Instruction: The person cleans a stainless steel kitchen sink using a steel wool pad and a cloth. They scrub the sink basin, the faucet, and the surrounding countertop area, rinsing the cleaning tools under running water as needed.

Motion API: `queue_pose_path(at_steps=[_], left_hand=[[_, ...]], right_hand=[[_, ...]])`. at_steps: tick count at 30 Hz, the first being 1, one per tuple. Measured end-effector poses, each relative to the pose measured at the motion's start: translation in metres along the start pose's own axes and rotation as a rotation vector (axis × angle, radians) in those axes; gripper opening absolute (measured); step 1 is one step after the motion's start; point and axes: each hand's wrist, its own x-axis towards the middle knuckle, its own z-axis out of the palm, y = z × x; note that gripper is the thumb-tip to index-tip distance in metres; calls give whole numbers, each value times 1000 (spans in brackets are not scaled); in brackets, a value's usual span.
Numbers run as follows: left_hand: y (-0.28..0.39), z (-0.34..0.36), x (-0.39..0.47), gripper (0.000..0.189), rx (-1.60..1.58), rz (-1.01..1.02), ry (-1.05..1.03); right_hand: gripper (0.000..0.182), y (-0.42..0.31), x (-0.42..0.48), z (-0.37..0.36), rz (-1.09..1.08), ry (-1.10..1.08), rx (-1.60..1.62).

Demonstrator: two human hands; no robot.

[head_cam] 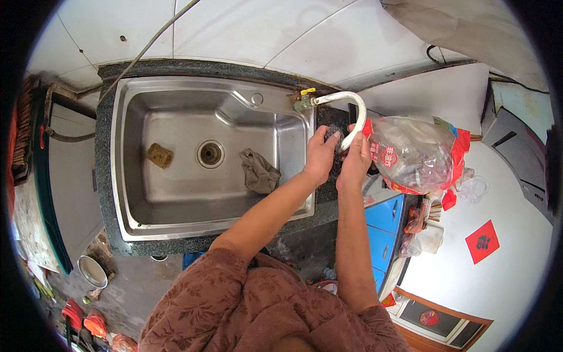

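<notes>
My left hand (322, 154) is at the right edge of the stainless steel sink (184, 204), its fingers closed on a dark scouring pad (334, 133). Beside it, my right hand (357, 154) grips the end of a white hose (361, 105), close to the pad. The hose curves up from a tap with a yellow lever (308, 91). In the sink basin lie a brown sponge (160, 155), left of the round drain (210, 154), and a crumpled grey cloth (259, 171) on the right.
A clear and red plastic bag (413, 154) stands just right of my right hand. Dark granite counter (105, 176) borders the sink. A thin cable (149, 46) hangs over the sink's back left corner. Blue cabinets (383, 233) are at the right, and a metal bowl (92, 271) is at lower left.
</notes>
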Motion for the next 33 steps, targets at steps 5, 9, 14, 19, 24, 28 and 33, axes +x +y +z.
queue_pose_path(at_steps=[5,9,14,19,24,28,33], left_hand=[[15,2,-32,25,-338,-183,-118],[-5,-2,-27,26,-76,18,-120],[-12,9,-19,20,-69,25,6],[4,12,-8,21,-299,-294,263],[-5,-1,-26,23,-114,18,-73],[-11,-2,-19,21,326,256,-32],[26,0,7,23,-2,-465,-43]], right_hand=[[38,18,12,-10,-86,16,-61],[32,13,1,-1,-127,30,-34],[34,2,2,-3,-73,0,4],[36,1,-2,-3,71,-17,57],[34,1,0,-5,-15,-16,46],[36,9,-1,-3,-96,2,-31],[37,-9,-5,-2,121,-11,24]])
